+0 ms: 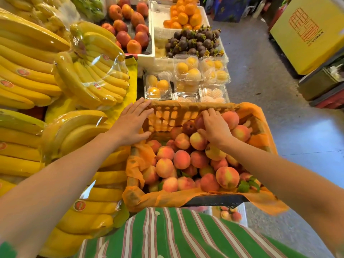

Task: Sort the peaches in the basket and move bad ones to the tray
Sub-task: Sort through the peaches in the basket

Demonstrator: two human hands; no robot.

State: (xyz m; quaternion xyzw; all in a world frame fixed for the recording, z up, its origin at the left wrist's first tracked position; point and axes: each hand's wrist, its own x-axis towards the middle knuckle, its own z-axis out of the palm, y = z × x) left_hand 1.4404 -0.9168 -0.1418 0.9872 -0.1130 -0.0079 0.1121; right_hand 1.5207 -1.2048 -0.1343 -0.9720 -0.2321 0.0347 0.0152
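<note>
Under right grip (pixel 216 127), peach (pixel 198 124) (far in basket (pixel 167 116))

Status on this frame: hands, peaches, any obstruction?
Left hand open on the basket rim. Right hand grips a peach at the pile's far end. Nothing blocking.

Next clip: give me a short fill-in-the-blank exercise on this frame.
1. The right hand grips a ____ at the far end of the basket.
2. The left hand rests with straight fingers on the basket, whose liner is ____.
3. Wrapped ____ are stacked on the person's left.
Missing words: peach; orange; bananas.
</note>
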